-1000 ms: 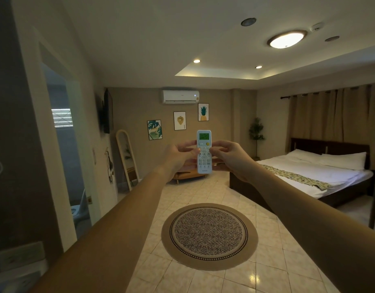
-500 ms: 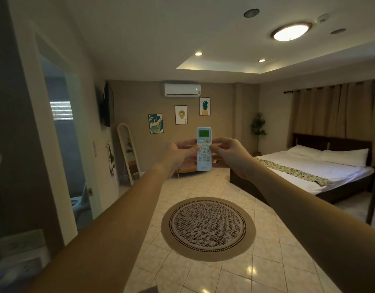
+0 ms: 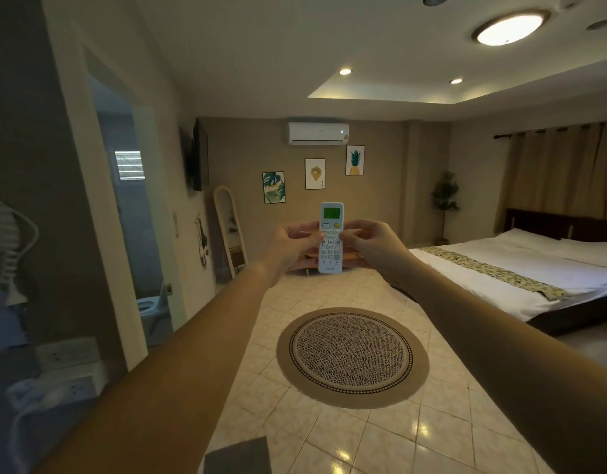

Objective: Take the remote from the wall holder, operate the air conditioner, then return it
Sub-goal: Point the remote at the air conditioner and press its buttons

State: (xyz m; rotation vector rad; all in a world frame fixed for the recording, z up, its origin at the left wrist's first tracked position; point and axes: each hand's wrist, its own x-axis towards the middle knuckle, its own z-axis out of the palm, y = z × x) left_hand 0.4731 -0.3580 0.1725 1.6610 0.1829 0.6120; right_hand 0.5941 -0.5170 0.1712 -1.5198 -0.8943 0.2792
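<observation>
A white remote (image 3: 331, 238) with a lit green screen stands upright at arm's length in front of me. My left hand (image 3: 292, 246) grips its left side and my right hand (image 3: 370, 244) holds its right side, thumbs on the buttons. High on the far wall hangs the white air conditioner (image 3: 318, 133), directly above the remote in the view. No wall holder can be seen.
A round woven rug (image 3: 352, 357) lies on the tiled floor ahead. A bed (image 3: 521, 271) fills the right side. An open doorway (image 3: 131, 234) to a bathroom is on the left, with a standing mirror (image 3: 229, 230) and wall sockets (image 3: 68, 352) nearby.
Both hands keep the remote in the same grip. The view has tilted down slightly, so the remote and air conditioner sit a little differently in the frame.
</observation>
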